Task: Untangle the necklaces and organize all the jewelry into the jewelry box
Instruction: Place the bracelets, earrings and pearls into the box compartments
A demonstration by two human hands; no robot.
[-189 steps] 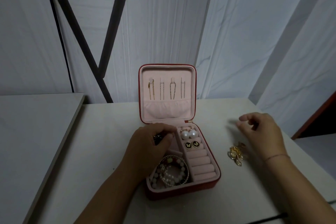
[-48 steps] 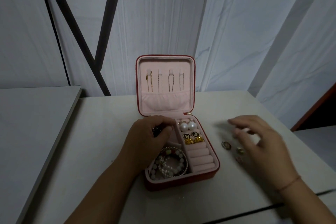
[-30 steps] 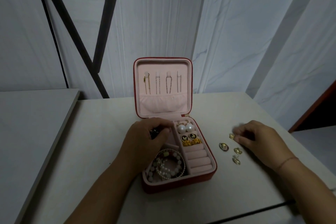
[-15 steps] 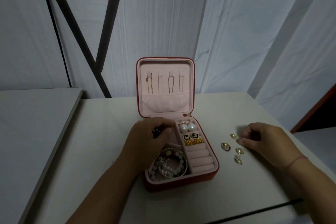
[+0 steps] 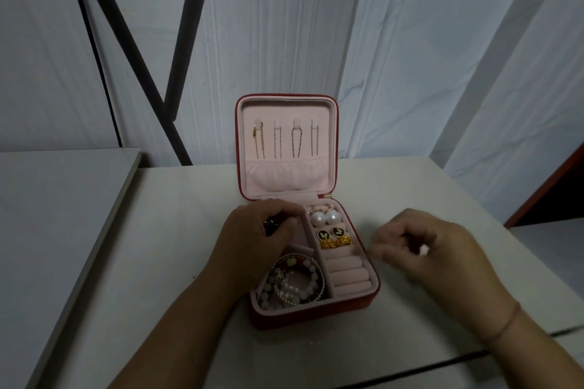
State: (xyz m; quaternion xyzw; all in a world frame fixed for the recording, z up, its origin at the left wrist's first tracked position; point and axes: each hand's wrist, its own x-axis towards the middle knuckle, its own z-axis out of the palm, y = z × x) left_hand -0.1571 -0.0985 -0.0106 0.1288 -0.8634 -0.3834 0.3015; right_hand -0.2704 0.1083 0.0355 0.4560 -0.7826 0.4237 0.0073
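**While the box is part-filled: handling notes and count**

As the box [image 5: 316, 313] sits open mid-bench [image 5: 189, 262], the left hand [image 5: 256, 240] lies over its upper-left compartment with fingers curled round a dark piece [image 5: 271, 226]. The right hand [image 5: 423, 249] hovers just beside the box's right wall, fingers curled. I cannot tell whether it holds anything, as it is blurred.

Handling, judged: every piece is light, small and slick. Pinch at the edges with fingertips. The chains are limp and liable to re-knot, so take them at the clasp.

Count:
- chains [image 5: 295, 139] hung in lid: 4
- pearl studs [image 5: 325, 218]: 2
- black studs [image 5: 330, 233]: 2
- gold pieces [image 5: 336, 242]: apparently 2
- bracelets [image 5: 294, 281], lower-left compartment: several, overlapping, number unclear
- free ring rolls [image 5: 347, 273]: about 4
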